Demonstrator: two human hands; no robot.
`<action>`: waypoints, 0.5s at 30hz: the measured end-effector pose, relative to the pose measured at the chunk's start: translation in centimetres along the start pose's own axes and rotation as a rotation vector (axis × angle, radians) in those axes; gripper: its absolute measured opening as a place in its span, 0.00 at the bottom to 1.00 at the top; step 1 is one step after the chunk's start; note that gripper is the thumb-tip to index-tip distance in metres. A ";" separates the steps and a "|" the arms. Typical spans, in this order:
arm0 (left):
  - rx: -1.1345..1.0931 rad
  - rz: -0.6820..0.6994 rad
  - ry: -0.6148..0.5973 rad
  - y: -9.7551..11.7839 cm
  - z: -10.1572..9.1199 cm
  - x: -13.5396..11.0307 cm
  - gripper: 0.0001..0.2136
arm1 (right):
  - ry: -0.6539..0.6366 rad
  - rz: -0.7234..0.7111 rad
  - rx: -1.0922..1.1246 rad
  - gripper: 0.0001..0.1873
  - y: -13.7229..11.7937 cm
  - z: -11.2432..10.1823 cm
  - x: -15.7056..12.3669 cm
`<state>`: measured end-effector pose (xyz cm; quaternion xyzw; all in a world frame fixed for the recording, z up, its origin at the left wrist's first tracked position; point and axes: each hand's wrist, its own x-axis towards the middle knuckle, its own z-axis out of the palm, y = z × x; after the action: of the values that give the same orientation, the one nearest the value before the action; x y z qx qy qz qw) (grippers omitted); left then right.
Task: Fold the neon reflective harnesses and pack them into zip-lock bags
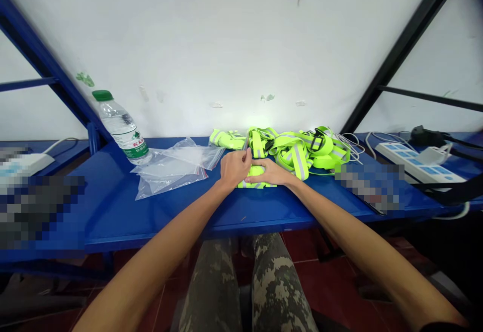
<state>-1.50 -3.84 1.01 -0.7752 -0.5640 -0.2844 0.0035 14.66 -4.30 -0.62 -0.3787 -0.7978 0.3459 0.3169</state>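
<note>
The left hand [234, 167] is curled closed on the edge of a folded neon-yellow reflective vest [257, 179] on the blue desk [169, 216]. The right hand [268, 172] lies almost flat across it, against the left hand.

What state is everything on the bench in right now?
Left hand: gripping the folded reflective vest.
Right hand: fingers pressed against that vest.
Tangled reflective vests: loose heap, unfolded.
Clear zip bags: flat, empty-looking.
Water bottle: upright, capped.
Power strip: lying flat.
</note>
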 end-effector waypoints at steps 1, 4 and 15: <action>-0.018 0.025 -0.005 -0.1 -0.3 -0.2 0.30 | 0.013 -0.004 0.018 0.26 0.0 0.1 0.0; -0.070 0.194 -0.060 -0.7 -1.2 -1.3 0.27 | 0.087 -0.006 0.030 0.21 0.1 0.3 0.0; 0.127 0.482 -0.169 -1.4 -1.1 -2.8 0.40 | 0.288 0.078 0.073 0.26 1.4 1.0 1.0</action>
<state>-3.78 -6.10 0.20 -0.9064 -0.3780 -0.1738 0.0729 13.93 -3.14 -1.99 -0.4433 -0.7158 0.3285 0.4281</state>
